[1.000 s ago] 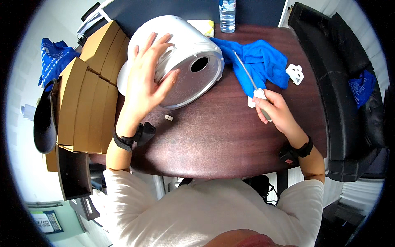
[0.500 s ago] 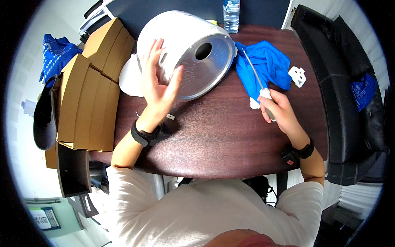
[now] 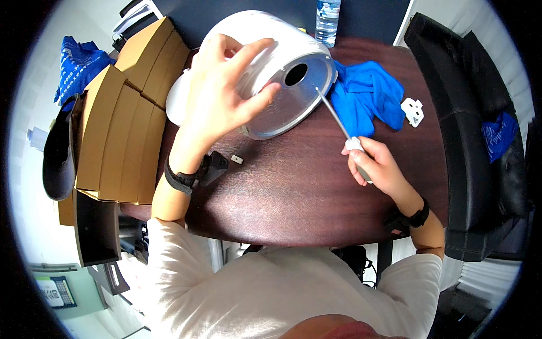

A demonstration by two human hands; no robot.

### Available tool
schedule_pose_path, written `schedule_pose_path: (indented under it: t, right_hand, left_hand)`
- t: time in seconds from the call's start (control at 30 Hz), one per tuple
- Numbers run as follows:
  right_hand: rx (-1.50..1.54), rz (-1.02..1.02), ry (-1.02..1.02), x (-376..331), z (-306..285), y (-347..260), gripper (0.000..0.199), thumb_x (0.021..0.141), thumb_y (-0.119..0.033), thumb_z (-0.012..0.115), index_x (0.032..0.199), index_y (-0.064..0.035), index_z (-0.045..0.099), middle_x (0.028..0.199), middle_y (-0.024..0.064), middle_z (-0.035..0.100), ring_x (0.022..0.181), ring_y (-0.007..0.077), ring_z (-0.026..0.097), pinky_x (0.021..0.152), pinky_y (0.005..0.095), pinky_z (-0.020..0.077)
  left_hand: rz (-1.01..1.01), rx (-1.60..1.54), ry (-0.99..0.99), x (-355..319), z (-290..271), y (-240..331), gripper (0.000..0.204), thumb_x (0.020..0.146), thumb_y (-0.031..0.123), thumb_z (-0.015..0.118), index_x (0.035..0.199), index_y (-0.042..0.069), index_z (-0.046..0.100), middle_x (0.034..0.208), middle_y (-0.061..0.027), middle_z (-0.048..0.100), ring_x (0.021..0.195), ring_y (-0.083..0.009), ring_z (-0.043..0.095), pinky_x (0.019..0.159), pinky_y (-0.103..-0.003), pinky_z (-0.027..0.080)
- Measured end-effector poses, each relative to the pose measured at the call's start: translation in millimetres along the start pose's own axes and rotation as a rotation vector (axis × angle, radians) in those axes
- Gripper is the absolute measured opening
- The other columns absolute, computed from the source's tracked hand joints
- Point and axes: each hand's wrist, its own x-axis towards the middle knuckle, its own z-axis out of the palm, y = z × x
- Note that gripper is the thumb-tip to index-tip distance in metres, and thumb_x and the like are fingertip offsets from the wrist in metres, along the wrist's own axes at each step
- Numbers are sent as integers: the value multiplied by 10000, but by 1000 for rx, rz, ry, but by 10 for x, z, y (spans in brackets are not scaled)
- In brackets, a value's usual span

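Observation:
A white rounded appliance housing point(image 3: 254, 28) lies tipped on the table, its round silvery metal plate point(image 3: 276, 116) with a dark hole facing me. My left hand point(image 3: 220, 96) is in front of the housing, fingers spread and holding nothing; whether it touches the surface I cannot tell. In my right hand point(image 3: 381, 166) is a screwdriver point(image 3: 334, 113) with a long shaft and a pale handle. Its tip points up and left, in front of the plate's right side; contact is unclear. A crumpled blue cloth point(image 3: 370, 93) lies just behind the shaft.
A white plastic bracket point(image 3: 412, 112) lies right of the cloth, and a small white piece point(image 3: 237, 159) is near my left wrist. Cardboard boxes point(image 3: 121, 141) stand along the left edge. A water bottle point(image 3: 327, 22) is at the back, and a black sofa point(image 3: 460, 130) borders the right.
My left hand has lifted away from the housing's side, its fingers spreading. My right hand has come slightly nearer me, and the screwdriver tip has shifted left from over the cloth to the plate.

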Motion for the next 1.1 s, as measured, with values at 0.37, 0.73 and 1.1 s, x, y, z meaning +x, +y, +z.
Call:
schedule_pose_path:
  t: [0.37,0.73,1.1]
  right_hand:
    - [-56,-37,-56,141,116,-298,288,1052,-239,482,1137,22,572,741,27,540,494,54,462,447,207,362]
    - [-32,-9,-140,172,256,-397,312,1054,-267,478,1149,17,566,762,25,537,490,46,446,452,203,349]
    - [83,38,-193,156,247,-351,357,1064,-302,448,1159,26,552,739,33,548,468,47,448,433,202,337]
  left_hand:
    - [111,-105,-61,94,121,-94,616,753,226,713,1346,135,574,1436,-167,488,1353,-364,445,1120,-468,351]
    - [66,-85,19,26,232,-78,609,754,187,654,1359,202,587,1495,-146,461,1409,-380,389,1123,-604,278]
    - [27,-58,46,-13,288,-27,614,769,187,640,1378,215,573,1469,-113,503,1407,-371,398,1110,-692,213]
